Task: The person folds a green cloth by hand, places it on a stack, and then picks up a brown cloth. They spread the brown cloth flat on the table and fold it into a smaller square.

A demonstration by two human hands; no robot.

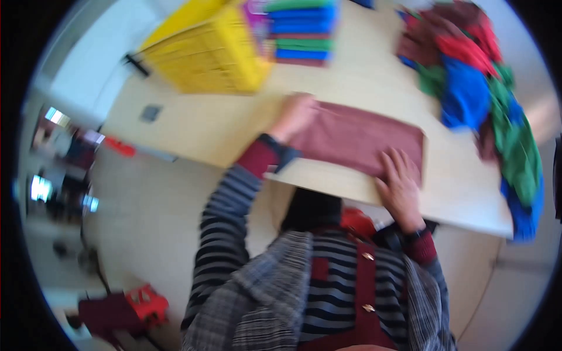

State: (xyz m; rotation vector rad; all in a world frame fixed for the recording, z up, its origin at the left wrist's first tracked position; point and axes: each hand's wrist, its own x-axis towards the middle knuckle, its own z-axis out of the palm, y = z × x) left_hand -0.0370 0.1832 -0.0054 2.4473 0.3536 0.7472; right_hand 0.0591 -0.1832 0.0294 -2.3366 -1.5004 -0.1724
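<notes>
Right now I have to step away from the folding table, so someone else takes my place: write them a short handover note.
Left hand: flat on the left end of the maroon cloth, holding nothing.
Right hand: flat on the cloth's near right edge, palm down.
The cloth lies as a smooth long rectangle on the wooden table.
Done: a stack of folded cloths sits at the far edge beside the yellow basket.
Left: this cloth looks only partly folded, and a heap of unfolded cloths waits on the right.
</notes>
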